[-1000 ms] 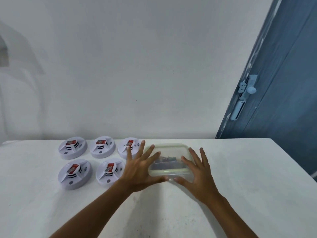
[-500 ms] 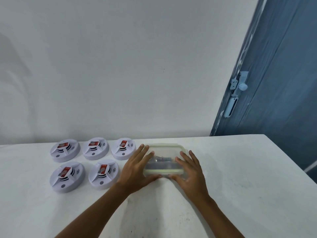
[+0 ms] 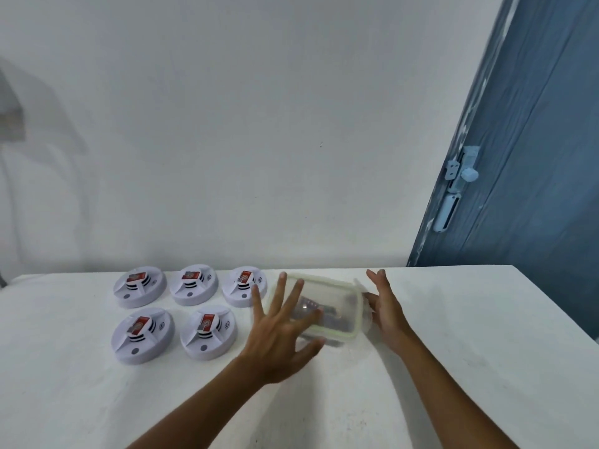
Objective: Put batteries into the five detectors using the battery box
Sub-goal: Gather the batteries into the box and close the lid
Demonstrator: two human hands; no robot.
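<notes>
The battery box [image 3: 327, 306] is seen tilted between both hands on the white worktop [image 3: 453, 351], right of five detectors [image 3: 142, 335]. The left hand [image 3: 278, 341] is spread flat against it; the right hand [image 3: 385, 309] is pressed to its side, fingers straight

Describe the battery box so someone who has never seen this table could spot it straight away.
On the white table, five round white detectors lie in two rows at the left. Just right of them, between the left hand and right hand, is the battery box. It is the only rectangular, see-through container, with a pale rimmed lid and dark items inside.
</notes>
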